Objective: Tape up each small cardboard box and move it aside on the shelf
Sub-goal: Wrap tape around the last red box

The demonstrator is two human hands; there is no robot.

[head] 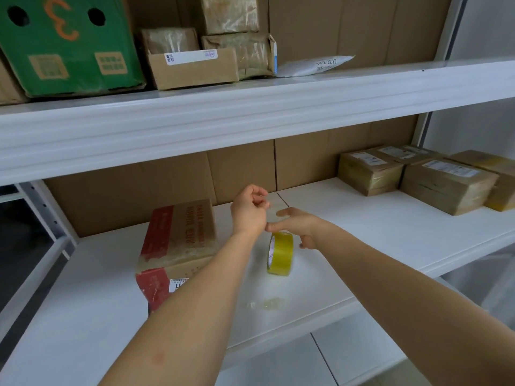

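Note:
A small cardboard box with red ends lies on the white lower shelf, with tape across its near top edge. To its right, a roll of yellowish clear tape stands on its edge. My left hand hovers above and behind the roll, fingers curled and pinched on what looks like a faint clear tape strip. My right hand is just right of it, over the roll, with fingers spread. Its thumb touches my left wrist and it holds nothing.
Several taped brown boxes with labels stand at the right end of the lower shelf. A crumpled scrap of clear tape lies near the shelf's front edge. The upper shelf carries a green box, brown parcels and a white mailer.

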